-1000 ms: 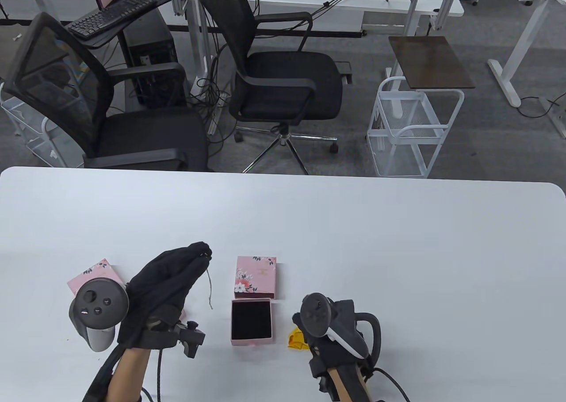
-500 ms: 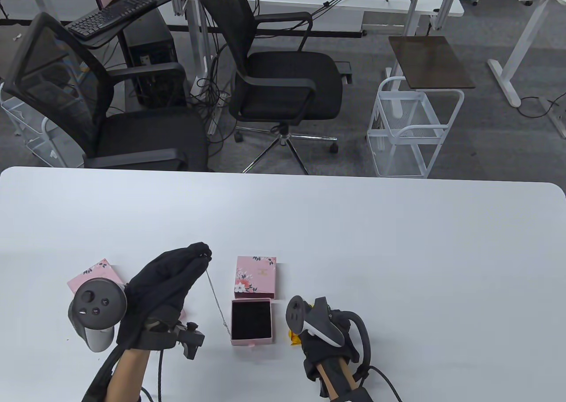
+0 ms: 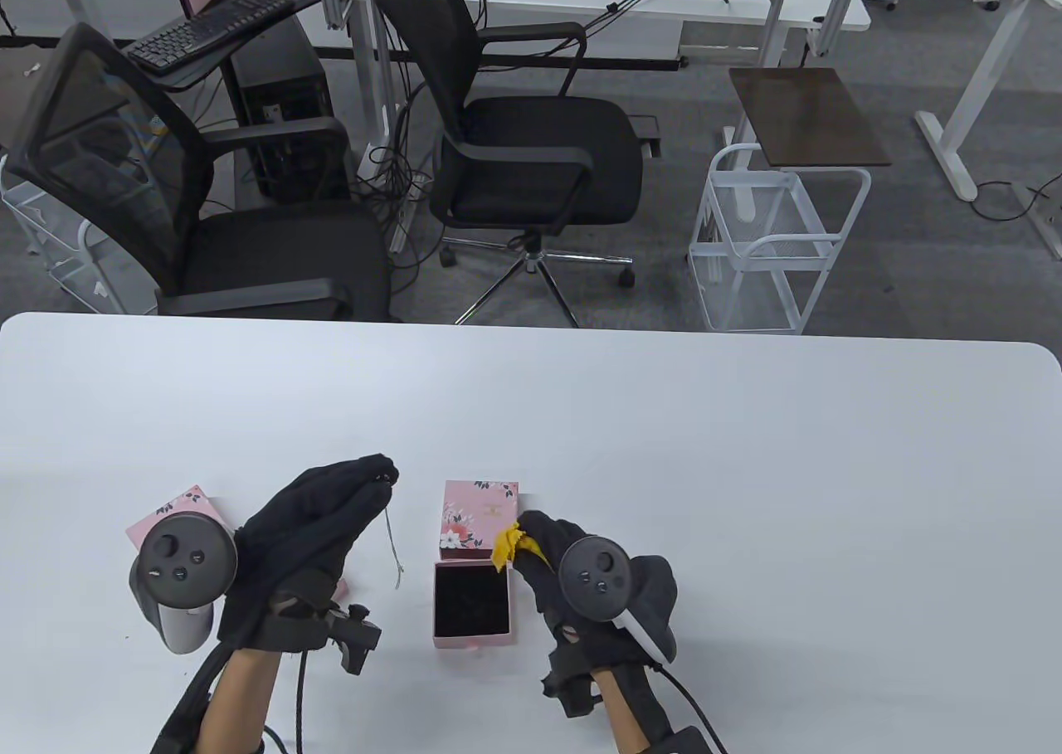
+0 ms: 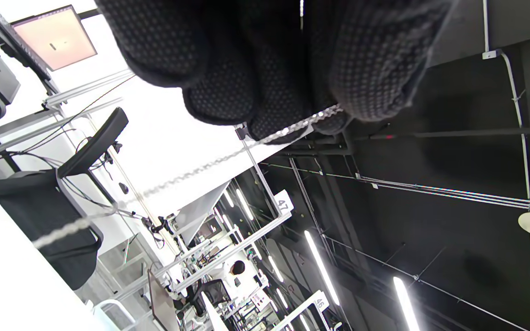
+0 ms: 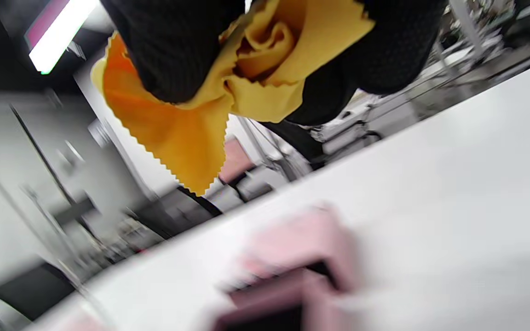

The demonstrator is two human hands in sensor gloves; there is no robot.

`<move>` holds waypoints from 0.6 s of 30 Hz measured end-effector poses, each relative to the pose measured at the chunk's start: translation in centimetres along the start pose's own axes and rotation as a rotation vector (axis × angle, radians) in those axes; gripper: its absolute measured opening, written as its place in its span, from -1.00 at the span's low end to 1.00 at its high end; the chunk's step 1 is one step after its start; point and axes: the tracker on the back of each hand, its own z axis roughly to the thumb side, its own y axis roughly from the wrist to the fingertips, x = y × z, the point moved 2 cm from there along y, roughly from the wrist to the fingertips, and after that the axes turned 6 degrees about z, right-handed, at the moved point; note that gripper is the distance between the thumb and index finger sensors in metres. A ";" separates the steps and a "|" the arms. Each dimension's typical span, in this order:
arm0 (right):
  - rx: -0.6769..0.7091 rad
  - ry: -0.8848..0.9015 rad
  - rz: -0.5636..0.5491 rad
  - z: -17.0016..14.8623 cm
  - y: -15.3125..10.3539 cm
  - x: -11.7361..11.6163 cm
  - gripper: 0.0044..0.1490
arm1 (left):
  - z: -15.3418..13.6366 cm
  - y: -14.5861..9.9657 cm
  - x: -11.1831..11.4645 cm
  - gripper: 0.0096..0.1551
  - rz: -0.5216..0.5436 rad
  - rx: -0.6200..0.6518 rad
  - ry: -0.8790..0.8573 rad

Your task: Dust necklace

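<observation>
Left hand (image 3: 319, 513) raised over the near-left part of the desk (image 3: 664, 422), fingers together and pointing away from the person. Its grip pinches the top end of the necklace (image 3: 392, 542) at the fingertips (image 4: 288, 110); the thin chain hangs down free below them, its lower end close above or on the desk surface, cannot tell which. In the left wrist view the chain runs out from between the gloved pads as a blurred silver line.

Right hand (image 3: 581, 580) just right of the open pink box (image 3: 471, 603), fingers reaching toward the patterned lid (image 3: 479, 519). Its grip is closed on a yellow cloth (image 3: 508, 545); the right wrist view shows the cloth (image 5: 228, 92) bunched between the fingers, a zigzag-cut corner hanging loose.

Open box has a black lining and sits upright, its far edge touching or just short of the lid's near edge. Necklace hangs left of the box, apart from it. A second pink box (image 3: 178, 509) lies at the left, partly hidden behind the left hand's tracker.

Room: all items sit in the near-left quarter of the desk. The far half and the whole right side are bare white surface up to the rounded far edge. Office chairs (image 3: 531, 157) and a white wire cart (image 3: 772, 248) stand beyond that edge.
</observation>
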 end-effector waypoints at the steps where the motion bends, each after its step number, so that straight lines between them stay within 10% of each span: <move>1: 0.044 0.116 -0.004 1.0 0.1 0.3 -0.37 | -0.1 0.0 0.1 -0.64 -0.012 -0.004 0.000; 6: 0.214 0.460 0.031 4.8 0.5 0.3 -0.36 | -0.5 0.1 1.0 -0.64 -0.064 -0.030 -0.027; 18: 0.270 0.321 -0.097 8.2 0.4 -0.8 -0.17 | -1.0 -0.1 2.1 -0.62 -0.066 -0.104 -0.113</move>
